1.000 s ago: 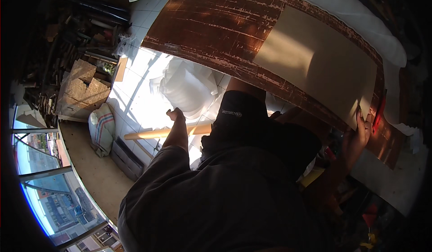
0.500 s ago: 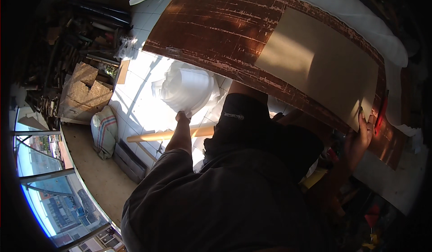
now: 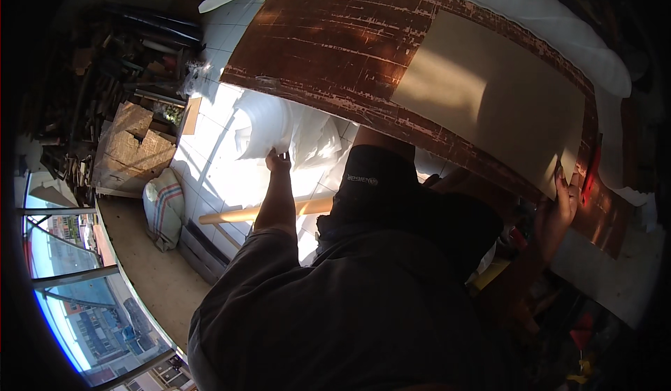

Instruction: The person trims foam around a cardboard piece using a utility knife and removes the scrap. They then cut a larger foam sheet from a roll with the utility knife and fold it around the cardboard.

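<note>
Below the table's near edge, my left hand (image 3: 278, 160) is closed on the edge of a white, thin, foam-like sheet (image 3: 262, 122) bunched in bright sunlight. At the right, my right hand (image 3: 567, 199) grips the near right corner of a plain brown cardboard sheet (image 3: 521, 94), with one finger on its top face. The cardboard lies flat on a worn, scored reddish-brown tabletop (image 3: 318, 38). A red-handled tool (image 3: 593, 174), its kind unclear, sits just beside my right hand.
A long tan tube (image 3: 237, 214) lies on the white tiled floor below my left forearm. Left stand a torn cardboard box (image 3: 133, 146), a striped white sack (image 3: 164, 209) and piled scrap wood (image 3: 66, 118). White foam sheeting (image 3: 559, 31) runs along the table's far edge.
My left hand has moved up and slightly left, and the white sheet has shifted and spread with it. My right hand stays at the cardboard's corner, which has slid slightly left.
</note>
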A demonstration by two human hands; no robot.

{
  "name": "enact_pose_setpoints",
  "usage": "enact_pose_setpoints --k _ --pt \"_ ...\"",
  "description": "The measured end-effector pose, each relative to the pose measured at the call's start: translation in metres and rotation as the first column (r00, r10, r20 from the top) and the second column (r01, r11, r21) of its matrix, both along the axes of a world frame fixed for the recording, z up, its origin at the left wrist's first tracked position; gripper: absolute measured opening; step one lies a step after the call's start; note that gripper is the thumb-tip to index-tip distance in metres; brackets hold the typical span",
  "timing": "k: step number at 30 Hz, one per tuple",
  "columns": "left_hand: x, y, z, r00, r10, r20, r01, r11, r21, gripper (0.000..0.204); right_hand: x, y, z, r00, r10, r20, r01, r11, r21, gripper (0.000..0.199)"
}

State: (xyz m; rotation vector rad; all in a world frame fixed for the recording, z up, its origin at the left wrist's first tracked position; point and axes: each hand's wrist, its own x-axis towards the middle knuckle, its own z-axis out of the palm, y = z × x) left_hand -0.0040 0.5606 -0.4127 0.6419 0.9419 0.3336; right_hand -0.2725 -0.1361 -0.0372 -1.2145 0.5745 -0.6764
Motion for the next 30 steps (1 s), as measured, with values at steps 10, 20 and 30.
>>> enact_pose_setpoints --k 10,20,30 --pt "-0.006 -0.028 0.007 0.982 -0.184 -0.046 0.177 0.977 -0.123 0.047 -0.009 -0.004 -0.014 0.992 0.074 -0.098 -0.11 0.891 -0.44 0.064" --pt "0.016 -0.024 0.046 0.987 -0.158 -0.014 0.155 0.948 0.277 0.064 -0.006 0.002 -0.009 0.998 0.009 -0.064 -0.038 0.88 -0.473 0.05" --pt "0.028 0.014 0.021 0.942 -0.008 -0.335 0.083 0.974 0.209 0.03 -0.007 -0.003 0.001 0.991 0.023 -0.129 -0.06 0.955 -0.291 0.089"
